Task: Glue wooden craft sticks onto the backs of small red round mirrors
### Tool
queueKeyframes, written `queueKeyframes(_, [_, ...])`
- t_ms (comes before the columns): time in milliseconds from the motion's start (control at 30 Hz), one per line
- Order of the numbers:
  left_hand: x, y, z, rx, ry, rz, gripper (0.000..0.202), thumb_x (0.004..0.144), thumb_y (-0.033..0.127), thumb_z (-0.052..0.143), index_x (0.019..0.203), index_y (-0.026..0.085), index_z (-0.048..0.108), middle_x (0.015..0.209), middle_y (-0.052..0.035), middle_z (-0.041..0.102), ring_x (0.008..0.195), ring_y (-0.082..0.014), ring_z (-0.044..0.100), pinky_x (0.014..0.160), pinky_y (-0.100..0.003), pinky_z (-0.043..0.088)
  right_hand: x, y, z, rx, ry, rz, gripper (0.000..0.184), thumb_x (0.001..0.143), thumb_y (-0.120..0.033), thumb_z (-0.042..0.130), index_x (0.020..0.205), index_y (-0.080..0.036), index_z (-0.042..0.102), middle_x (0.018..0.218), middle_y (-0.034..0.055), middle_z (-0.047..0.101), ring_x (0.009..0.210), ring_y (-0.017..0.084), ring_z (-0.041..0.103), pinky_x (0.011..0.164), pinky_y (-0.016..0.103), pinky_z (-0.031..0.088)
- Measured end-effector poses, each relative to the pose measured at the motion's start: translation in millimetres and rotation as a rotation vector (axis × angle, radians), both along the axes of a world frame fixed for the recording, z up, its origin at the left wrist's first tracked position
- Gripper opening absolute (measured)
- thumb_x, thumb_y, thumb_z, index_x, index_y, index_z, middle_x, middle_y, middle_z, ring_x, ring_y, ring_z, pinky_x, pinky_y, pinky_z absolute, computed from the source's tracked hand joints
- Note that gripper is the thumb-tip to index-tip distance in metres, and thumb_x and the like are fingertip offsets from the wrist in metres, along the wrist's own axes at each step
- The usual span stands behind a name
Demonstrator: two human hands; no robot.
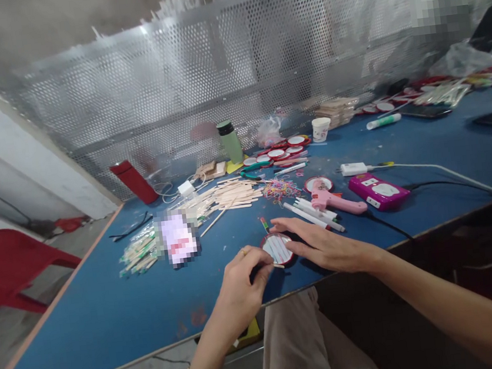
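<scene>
A round disc with a red rim (278,247) lies flat on the blue table near its front edge, with several pale strips laid side by side across its face. My left hand (248,274) is closed in a pinch at the disc's left rim; what sits between its fingertips is hidden. Just past its thumb shows the short end of a pale stick (278,265). From the right, my right hand (324,245) rests with fingers stretched and apart, their tips at the disc's right side. A small colourful stick-like piece (264,224) lies just beyond the disc.
Right of the disc lie white marker pens (311,214), a pink glue gun (337,201) and a purple power box (379,190) with cables. Beyond are wooden sticks (236,194), rubber bands (281,189), a green bottle (229,142) and a paper cup (321,130). A phone (180,237) lies left.
</scene>
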State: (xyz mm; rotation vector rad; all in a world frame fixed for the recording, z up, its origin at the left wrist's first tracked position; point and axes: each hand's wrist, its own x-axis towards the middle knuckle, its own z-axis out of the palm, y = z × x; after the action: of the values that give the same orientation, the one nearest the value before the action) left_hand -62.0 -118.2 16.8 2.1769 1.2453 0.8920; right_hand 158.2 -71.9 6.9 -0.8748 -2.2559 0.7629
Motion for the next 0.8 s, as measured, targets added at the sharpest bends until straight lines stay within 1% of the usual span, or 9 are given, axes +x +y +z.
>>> queueKeyframes(133, [0.0, -0.6, -0.3, 0.004, -0.001, 0.004, 0.011, 0.090, 0.016, 0.052, 0.083, 0.019, 0.060, 0.087, -0.0035, 0.065, 0.084, -0.0153, 0.059, 0.077, -0.028, 0.044, 2.8, 0.3, -4.9, 0.080, -0.017, -0.006, 0.057, 0.091, -0.031, 0.057, 0.144, -0.019, 0.039, 0.143, 0.0143, 0.050, 0.133, 0.027, 0.047, 0.112, 0.048, 0.038])
queueKeyframes(233, [0.1, -1.4, 0.2, 0.011, -0.009, 0.007, 0.011, 0.090, 0.016, 0.052, 0.083, 0.019, 0.060, 0.087, -0.0041, 0.065, 0.084, -0.0157, 0.060, 0.077, -0.028, 0.045, 3.8, 1.1, -5.7, 0.107, -0.020, 0.004, 0.060, 0.087, -0.031, 0.063, 0.142, -0.018, 0.041, 0.141, 0.0162, 0.051, 0.131, 0.028, 0.048, 0.110, 0.049, 0.039])
queueKeyframes(367, [0.2, -1.0, 1.1, 0.003, -0.011, 0.011, 0.011, 0.090, 0.017, 0.052, 0.083, 0.019, 0.061, 0.088, -0.0044, 0.066, 0.085, -0.0158, 0.060, 0.077, -0.028, 0.045, 3.5, 0.6, -4.1, 0.112, -0.022, 0.034, 0.060, 0.084, -0.027, 0.065, 0.139, -0.018, 0.044, 0.135, 0.0158, 0.055, 0.127, 0.028, 0.051, 0.106, 0.048, 0.043])
queueKeyframes(567, [1.0, 0.9, 1.9, 0.018, -0.009, 0.012, 0.012, 0.090, 0.017, 0.053, 0.081, 0.018, 0.062, 0.084, -0.0042, 0.066, 0.081, -0.0153, 0.060, 0.075, -0.027, 0.045, 1.1, 0.6, -6.0, 0.167, 0.002, 0.020, 0.051, 0.087, -0.032, 0.064, 0.134, -0.019, 0.047, 0.128, 0.0152, 0.059, 0.121, 0.028, 0.055, 0.102, 0.048, 0.046])
queueKeyframes(800, [1.8, 0.4, 3.5, 0.019, 0.005, 0.039, 0.013, 0.089, 0.015, 0.054, 0.083, 0.018, 0.064, 0.082, -0.0024, 0.068, 0.078, -0.0144, 0.061, 0.073, -0.025, 0.045, -0.3, 0.8, -6.2, 0.178, -0.022, 0.005, 0.048, 0.087, -0.030, 0.065, 0.130, -0.017, 0.049, 0.123, 0.0149, 0.061, 0.116, 0.028, 0.057, 0.099, 0.046, 0.048])
